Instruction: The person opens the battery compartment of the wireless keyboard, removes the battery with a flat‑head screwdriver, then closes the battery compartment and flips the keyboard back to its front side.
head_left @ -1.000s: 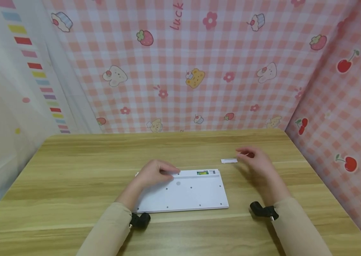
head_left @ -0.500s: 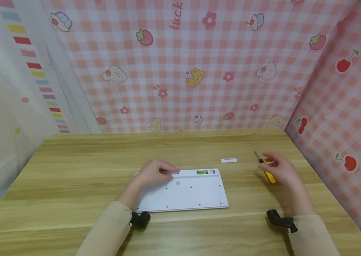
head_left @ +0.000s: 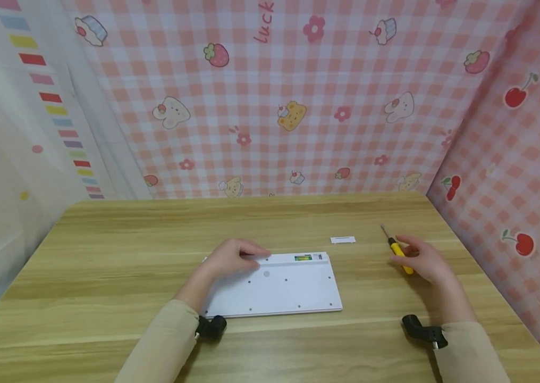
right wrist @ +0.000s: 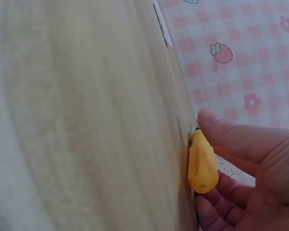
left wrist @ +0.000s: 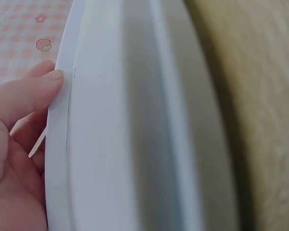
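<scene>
A white keyboard (head_left: 294,292) lies underside up, a green-yellow battery (head_left: 303,258) showing in its slot near the back right corner. My left hand (head_left: 229,260) holds its raised back edge, thumb on the underside and a finger at the far rim; in the left wrist view, the hand (left wrist: 19,125) touches the keyboard's edge (left wrist: 60,125). At the right, my right hand (head_left: 423,260) is loosely curved around a yellow screwdriver (head_left: 396,249) lying on the table. The right wrist view has its yellow handle (right wrist: 202,166) between the thumb and fingers of the hand (right wrist: 260,163); firm contact is unclear.
A small white cover (head_left: 343,240) lies behind the keyboard's right end on the wooden table (head_left: 131,234). Pink checked cloth (head_left: 270,80) hangs behind the table and at the right, with pale cloth at the left.
My right hand has moved right and slightly toward me, from beside the white cover to the screwdriver, which has come into view. The left hand and keyboard have stayed put.
</scene>
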Motion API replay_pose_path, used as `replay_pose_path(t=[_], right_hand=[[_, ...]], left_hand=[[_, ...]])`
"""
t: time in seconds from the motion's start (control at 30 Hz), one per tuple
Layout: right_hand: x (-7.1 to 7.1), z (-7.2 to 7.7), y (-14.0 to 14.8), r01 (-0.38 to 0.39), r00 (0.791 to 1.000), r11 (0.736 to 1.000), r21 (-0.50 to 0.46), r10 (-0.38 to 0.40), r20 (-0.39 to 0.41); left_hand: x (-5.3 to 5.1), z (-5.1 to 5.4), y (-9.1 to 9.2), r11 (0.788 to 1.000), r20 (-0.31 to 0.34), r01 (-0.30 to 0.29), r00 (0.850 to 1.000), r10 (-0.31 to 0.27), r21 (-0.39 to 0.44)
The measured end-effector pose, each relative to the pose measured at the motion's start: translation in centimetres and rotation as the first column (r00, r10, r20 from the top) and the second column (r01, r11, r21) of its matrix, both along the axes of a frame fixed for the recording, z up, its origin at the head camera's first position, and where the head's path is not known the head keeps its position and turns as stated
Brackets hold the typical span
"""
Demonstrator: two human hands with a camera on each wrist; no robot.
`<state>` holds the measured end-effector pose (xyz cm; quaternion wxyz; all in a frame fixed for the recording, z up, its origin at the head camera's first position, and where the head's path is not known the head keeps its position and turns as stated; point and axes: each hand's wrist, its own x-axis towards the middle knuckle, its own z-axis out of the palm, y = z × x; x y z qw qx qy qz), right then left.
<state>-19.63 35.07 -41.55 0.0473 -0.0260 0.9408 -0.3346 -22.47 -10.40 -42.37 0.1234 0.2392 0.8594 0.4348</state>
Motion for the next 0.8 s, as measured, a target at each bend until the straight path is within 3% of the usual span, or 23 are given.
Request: replay_pose_path(t=[0.47,0.8], right_hand=[[-0.04,-0.27,0.13,0.008,0.999,1.0,0.015,-0.007,-0.039],[0.52,-0.61,0.45,0.107,0.994,0.994,-0.038,-0.108,-0.031]], left_hand=[[0.03,-0.03,0.02,1.0,-0.009,0.003,1.0,-0.003,0.007],[0.04,-0.05,0.04,1.0,-0.011,0.004,1.0,-0.004,0.012]])
